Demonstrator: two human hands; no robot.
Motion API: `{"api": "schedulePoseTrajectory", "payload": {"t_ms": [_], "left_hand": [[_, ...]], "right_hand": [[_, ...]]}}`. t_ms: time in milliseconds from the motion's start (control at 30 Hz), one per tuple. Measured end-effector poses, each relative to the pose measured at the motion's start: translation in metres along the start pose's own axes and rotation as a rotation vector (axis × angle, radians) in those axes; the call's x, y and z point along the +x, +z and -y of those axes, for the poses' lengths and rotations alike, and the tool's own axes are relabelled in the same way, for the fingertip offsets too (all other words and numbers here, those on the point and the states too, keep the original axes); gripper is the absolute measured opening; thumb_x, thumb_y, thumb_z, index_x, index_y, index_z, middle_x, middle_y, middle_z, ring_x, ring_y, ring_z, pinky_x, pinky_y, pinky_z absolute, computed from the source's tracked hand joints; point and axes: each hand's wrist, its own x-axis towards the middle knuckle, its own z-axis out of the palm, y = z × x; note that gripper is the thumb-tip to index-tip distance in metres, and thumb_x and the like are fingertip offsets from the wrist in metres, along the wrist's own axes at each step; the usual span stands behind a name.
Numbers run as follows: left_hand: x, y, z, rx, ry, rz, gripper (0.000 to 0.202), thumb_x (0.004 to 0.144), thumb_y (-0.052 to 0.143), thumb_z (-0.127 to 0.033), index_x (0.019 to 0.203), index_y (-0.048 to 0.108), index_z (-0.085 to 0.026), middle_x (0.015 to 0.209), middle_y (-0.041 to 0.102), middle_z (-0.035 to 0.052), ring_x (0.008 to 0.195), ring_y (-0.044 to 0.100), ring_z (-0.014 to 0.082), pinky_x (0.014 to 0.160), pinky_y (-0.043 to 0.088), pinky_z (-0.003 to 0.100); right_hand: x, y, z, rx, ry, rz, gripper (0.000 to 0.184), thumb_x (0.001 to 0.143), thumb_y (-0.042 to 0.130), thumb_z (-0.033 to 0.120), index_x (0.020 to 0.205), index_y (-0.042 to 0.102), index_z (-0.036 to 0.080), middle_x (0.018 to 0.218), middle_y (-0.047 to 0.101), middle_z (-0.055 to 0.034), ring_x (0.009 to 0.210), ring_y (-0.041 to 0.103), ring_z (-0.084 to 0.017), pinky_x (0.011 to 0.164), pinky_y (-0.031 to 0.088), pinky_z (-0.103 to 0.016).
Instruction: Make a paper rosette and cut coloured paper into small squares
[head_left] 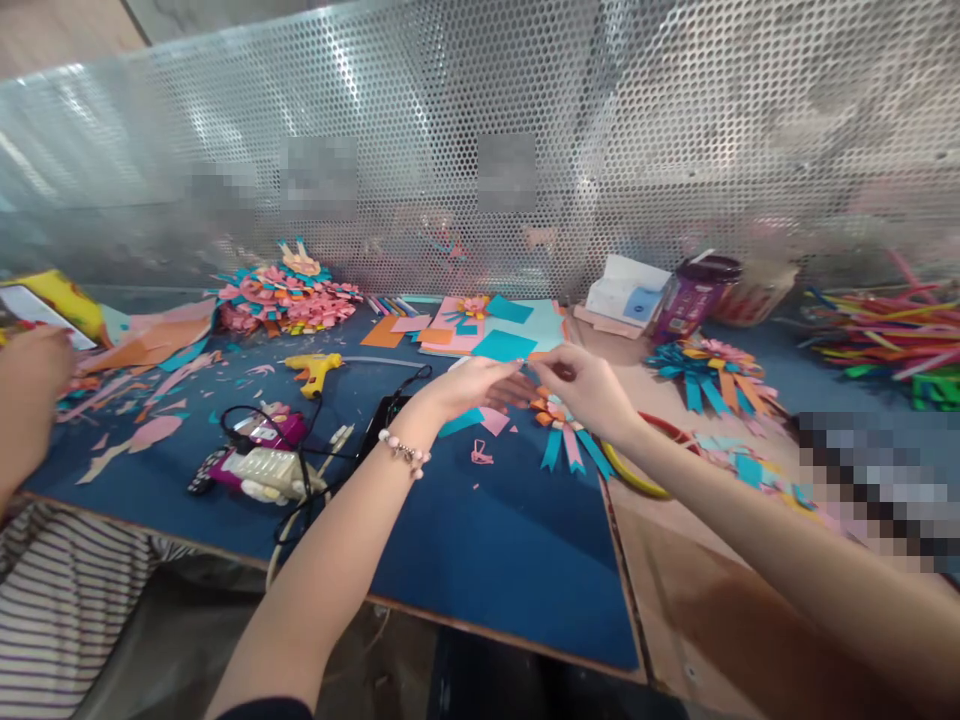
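My left hand (469, 385) and my right hand (589, 390) reach out over the blue table mat (480, 540) and meet near a stack of coloured paper sheets (491, 330). The left hand's fingers are pinched together toward the right hand; what they grip is too small to name. Curled fingers of the right hand pinch something small as well. Below them lies a paper flower (566, 425) with teal, pink and orange strips. A beaded bracelet (405, 452) circles my left wrist.
A yellow glue gun (313, 368) and a pink device with black cables (262, 455) lie at left. Piled paper flowers (285, 298), a tissue box (626, 292), a purple jar (690, 295) and coloured strips (892, 335) line the back. Another person's hand (26, 400) is at far left.
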Motion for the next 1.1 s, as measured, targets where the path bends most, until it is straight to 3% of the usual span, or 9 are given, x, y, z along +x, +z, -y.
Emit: {"api": "schedulePoseTrajectory", "payload": {"t_ms": [167, 400, 667, 867, 1000, 1100], "left_hand": [[0.000, 0.016, 0.000, -0.018, 0.058, -0.030, 0.030, 0.085, 0.058, -0.040, 0.087, 0.072, -0.013, 0.093, 0.071, 0.0167, 0.079, 0.069, 0.0200, 0.059, 0.048, 0.025], [0.003, 0.022, 0.005, -0.049, 0.060, -0.122, 0.021, 0.079, 0.067, -0.034, 0.081, 0.071, -0.013, 0.085, 0.071, 0.0154, 0.074, 0.068, 0.0195, 0.057, 0.045, 0.025], [0.012, 0.027, 0.017, -0.133, 0.093, -0.223, 0.021, 0.075, 0.072, -0.032, 0.081, 0.067, -0.012, 0.081, 0.070, 0.0097, 0.075, 0.067, 0.0159, 0.064, 0.044, 0.024], [0.009, 0.028, 0.012, 0.013, 0.118, -0.203, 0.027, 0.080, 0.065, -0.036, 0.092, 0.070, -0.012, 0.092, 0.071, 0.0121, 0.081, 0.067, 0.0165, 0.069, 0.045, 0.025], [0.001, 0.035, 0.001, 0.156, 0.101, -0.060, 0.033, 0.086, 0.056, -0.038, 0.104, 0.069, -0.014, 0.106, 0.069, 0.0138, 0.088, 0.067, 0.0195, 0.070, 0.047, 0.028], [-0.006, 0.038, -0.008, 0.381, 0.106, 0.013, 0.034, 0.088, 0.050, -0.039, 0.106, 0.069, -0.016, 0.110, 0.068, 0.0121, 0.091, 0.067, 0.0189, 0.068, 0.047, 0.026]], "right_hand": [[0.001, -0.002, -0.014, 0.055, 0.025, -0.017, 0.023, 0.085, 0.053, 0.032, 0.085, 0.066, 0.013, 0.083, 0.062, -0.0053, 0.076, 0.058, -0.015, 0.072, 0.045, -0.028], [-0.001, -0.001, -0.011, -0.013, -0.062, 0.011, 0.020, 0.086, 0.050, 0.026, 0.084, 0.066, 0.015, 0.081, 0.057, -0.0038, 0.072, 0.053, -0.013, 0.067, 0.042, -0.026], [0.002, -0.015, -0.010, -0.091, -0.330, 0.048, 0.018, 0.086, 0.050, 0.020, 0.080, 0.066, 0.014, 0.081, 0.056, -0.0053, 0.068, 0.050, -0.013, 0.065, 0.044, -0.026], [0.007, -0.027, -0.007, -0.282, -0.440, 0.143, 0.015, 0.086, 0.054, 0.019, 0.084, 0.068, 0.013, 0.085, 0.059, -0.0081, 0.074, 0.056, -0.016, 0.069, 0.046, -0.029], [0.009, -0.043, 0.002, -0.418, -0.451, 0.242, 0.019, 0.087, 0.050, 0.014, 0.079, 0.068, 0.013, 0.082, 0.060, -0.0073, 0.075, 0.056, -0.016, 0.069, 0.044, -0.028], [0.007, -0.067, 0.007, -0.436, -0.438, 0.309, 0.019, 0.087, 0.050, 0.017, 0.079, 0.067, 0.014, 0.083, 0.061, -0.0066, 0.073, 0.056, -0.015, 0.068, 0.043, -0.027]]}}
